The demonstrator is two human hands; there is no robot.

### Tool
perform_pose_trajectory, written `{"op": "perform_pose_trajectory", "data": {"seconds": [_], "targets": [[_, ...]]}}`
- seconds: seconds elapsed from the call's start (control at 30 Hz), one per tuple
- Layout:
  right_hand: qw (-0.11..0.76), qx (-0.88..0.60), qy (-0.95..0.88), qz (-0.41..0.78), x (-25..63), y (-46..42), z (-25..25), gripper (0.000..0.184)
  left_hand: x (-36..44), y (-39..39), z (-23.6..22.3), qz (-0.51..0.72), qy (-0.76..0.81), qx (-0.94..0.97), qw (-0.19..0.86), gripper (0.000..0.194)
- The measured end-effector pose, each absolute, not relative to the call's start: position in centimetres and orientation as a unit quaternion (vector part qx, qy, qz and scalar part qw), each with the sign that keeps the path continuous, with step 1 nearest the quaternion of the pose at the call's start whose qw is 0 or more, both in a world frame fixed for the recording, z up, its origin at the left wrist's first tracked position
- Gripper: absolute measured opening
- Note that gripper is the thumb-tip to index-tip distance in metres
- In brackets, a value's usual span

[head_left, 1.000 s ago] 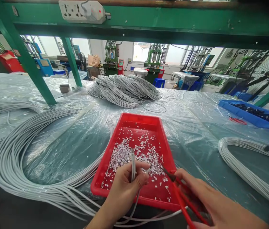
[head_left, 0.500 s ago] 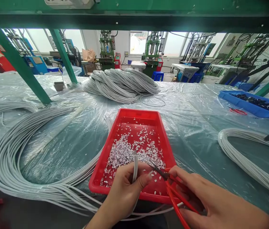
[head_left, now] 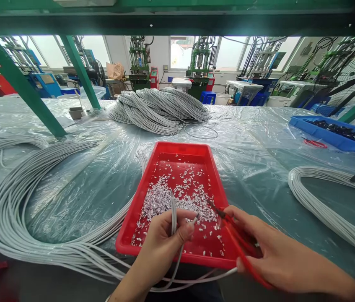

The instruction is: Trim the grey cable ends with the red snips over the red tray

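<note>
Found grey cable end (head_left: 195,218) pinched in left hand (head_left: 164,242) above red tray (head_left: 182,158); noted red-handled cutters (head_left: 223,214) gripped in right hand (head_left: 263,247), near cable. Could nick thumb (head_left: 185,233) by closing blades (head_left: 214,207) too close.

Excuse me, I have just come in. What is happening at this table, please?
A person holds grey cables in the left hand, with one cable end sticking out at the fingertips. The right hand holds red-handled scissors, their tips near that end but apart from it. The red tray in front holds many small silvery scraps. A large cable bundle lies to its left.
</note>
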State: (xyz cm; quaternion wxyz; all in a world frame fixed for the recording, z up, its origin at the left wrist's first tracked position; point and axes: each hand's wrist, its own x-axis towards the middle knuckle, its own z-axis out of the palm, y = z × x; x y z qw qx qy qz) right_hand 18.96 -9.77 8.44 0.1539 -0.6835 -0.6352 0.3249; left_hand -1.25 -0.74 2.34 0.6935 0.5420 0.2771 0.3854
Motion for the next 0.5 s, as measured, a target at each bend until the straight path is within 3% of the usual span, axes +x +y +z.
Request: {"op": "perform_pose_trajectory", "data": {"seconds": [0.07, 0.13, 0.27, 0.33, 0.43, 0.5], "targets": [[0.199, -0.698, -0.609, 0.321, 19.2, -9.4, 8.1, 0.09, -1.3, -0.6, 2.0, 0.379, 0.266, 0.545, 0.699, 0.034], [0.182, -0.705, -0.604, 0.324, 19.0, -9.0, 8.0, 0.1, -1.4, -0.4, 1.7, 0.38, 0.269, 0.543, 0.699, 0.035], [0.076, -0.7, -0.639, 0.31, 18.3, -9.5, 8.3, 0.095, -1.6, -0.4, 1.8, 0.372, 0.276, 0.548, 0.697, 0.038], [0.083, -0.695, -0.646, 0.304, 18.4, -10.3, 8.3, 0.095, -1.8, -0.8, 2.1, 0.348, 0.257, 0.561, 0.705, 0.041], [0.287, -0.714, -0.57, 0.287, 19.4, -11.0, 8.1, 0.093, -2.1, -1.9, 2.4, 0.274, 0.164, 0.619, 0.717, 0.053], [0.411, -0.672, -0.54, 0.296, 19.9, -10.8, 8.2, 0.069, -2.0, -2.5, 2.2, 0.237, 0.102, 0.649, 0.716, 0.061]]}}
